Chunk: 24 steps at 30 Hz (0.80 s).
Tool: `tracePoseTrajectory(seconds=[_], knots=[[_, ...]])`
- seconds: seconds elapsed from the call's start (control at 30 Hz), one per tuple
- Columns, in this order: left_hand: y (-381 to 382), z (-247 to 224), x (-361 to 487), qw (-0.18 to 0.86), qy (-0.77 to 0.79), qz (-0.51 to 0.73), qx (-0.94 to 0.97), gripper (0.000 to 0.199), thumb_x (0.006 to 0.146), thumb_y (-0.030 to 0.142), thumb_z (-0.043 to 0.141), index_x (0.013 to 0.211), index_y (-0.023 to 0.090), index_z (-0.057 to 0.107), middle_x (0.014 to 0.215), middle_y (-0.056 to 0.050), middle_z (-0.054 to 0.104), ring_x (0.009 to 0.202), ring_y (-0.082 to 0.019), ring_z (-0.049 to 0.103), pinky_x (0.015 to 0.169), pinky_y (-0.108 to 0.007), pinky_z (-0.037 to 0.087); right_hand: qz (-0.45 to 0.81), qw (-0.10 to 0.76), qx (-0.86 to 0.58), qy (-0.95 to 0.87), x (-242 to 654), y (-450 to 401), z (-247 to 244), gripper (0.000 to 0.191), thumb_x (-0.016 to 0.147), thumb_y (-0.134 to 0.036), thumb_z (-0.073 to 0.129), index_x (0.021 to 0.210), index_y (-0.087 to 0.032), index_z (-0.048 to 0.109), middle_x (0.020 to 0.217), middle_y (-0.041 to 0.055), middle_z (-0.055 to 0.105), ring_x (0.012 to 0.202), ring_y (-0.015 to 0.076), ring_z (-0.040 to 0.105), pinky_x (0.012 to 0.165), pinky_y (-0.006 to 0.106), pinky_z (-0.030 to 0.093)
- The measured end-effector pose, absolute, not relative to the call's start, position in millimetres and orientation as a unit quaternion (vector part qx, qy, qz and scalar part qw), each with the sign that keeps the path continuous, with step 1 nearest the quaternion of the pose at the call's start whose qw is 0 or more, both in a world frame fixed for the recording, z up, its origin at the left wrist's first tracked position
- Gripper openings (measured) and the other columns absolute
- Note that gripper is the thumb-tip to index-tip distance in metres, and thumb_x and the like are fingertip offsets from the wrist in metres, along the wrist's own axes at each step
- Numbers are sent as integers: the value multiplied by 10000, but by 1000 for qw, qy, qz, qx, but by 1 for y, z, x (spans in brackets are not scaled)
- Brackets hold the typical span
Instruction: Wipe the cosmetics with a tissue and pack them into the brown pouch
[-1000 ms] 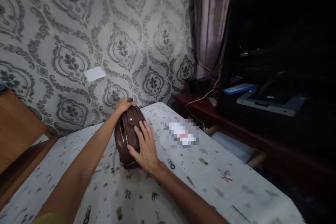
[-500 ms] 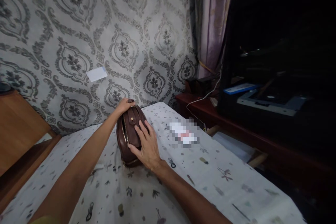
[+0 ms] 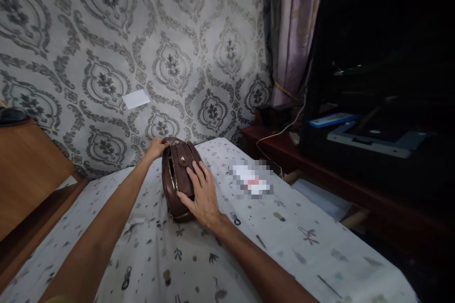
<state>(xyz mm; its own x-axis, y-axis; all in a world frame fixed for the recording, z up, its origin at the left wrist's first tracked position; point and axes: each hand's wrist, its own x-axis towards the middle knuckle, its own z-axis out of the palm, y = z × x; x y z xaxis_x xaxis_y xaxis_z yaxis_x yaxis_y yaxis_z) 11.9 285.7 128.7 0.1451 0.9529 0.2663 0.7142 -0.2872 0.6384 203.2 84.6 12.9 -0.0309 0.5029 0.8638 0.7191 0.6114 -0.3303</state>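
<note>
From here, blocky blurring (image 3: 250,181) masks something on the patterned sheet (image 3: 291,251); the right hand (image 3: 204,194) covers part of the brown bag (image 3: 176,204), whose inside is too dark to read.

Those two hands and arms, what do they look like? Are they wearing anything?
The left hand and right hand have no gloves, and I can't see any rings, watches or bracelets. The left arm shows a little bit of yellowish sleeve at the bottom edge. The right arm shows no sleeve. The fingernails are too small to make out.
</note>
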Motion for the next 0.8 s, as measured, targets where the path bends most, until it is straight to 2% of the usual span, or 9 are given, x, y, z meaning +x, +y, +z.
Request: tracePoseTrajectory(seconds=[0.2,0.37,0.5,0.6,0.7,0.8], knots=[[288,133,16,189,575,326,726,320,938,349,625,1190,152,615,1200,-87,637,1037,-222,643,880,-428,563,-98,547,-430,-711,203,84,13,624,891,-407,632,1423,-137,453,1521,180,440,1461,331,307,1157,577,347],[280,132,17,240,547,345,724,310,938,394,617,1112,139,637,1084,-71,674,926,-187,664,814,-386,569,-97,550,-428,-710,202,85,13,617,888,-406,630,1407,-124,453,1516,193,438,1454,345,313,1151,586,347],[268,134,16,282,523,359,720,342,795,478,707,873,146,674,898,-57,719,853,-216,672,738,-350,541,-94,559,-422,-708,203,85,14,600,886,-410,627,1391,-130,462,1504,190,447,1449,344,316,1149,584,350],[261,137,17,298,512,363,719,349,685,498,729,747,166,640,866,-68,728,886,-250,667,723,-337,518,-93,559,-420,-709,203,84,15,605,873,-406,639,1381,-123,469,1504,196,446,1446,345,317,1150,580,348],[259,141,22,293,509,362,724,351,643,502,738,730,180,630,847,-64,720,897,-260,655,732,-331,501,-97,558,-421,-708,202,84,15,632,853,-407,657,1383,-120,467,1507,195,447,1442,354,317,1147,588,341],[258,144,30,280,501,354,738,378,630,503,768,828,195,672,909,-52,715,956,-259,634,800,-323,487,-98,553,-425,-710,202,84,15,666,836,-404,666,1404,-131,451,1522,180,441,1442,361,318,1143,599,331]])
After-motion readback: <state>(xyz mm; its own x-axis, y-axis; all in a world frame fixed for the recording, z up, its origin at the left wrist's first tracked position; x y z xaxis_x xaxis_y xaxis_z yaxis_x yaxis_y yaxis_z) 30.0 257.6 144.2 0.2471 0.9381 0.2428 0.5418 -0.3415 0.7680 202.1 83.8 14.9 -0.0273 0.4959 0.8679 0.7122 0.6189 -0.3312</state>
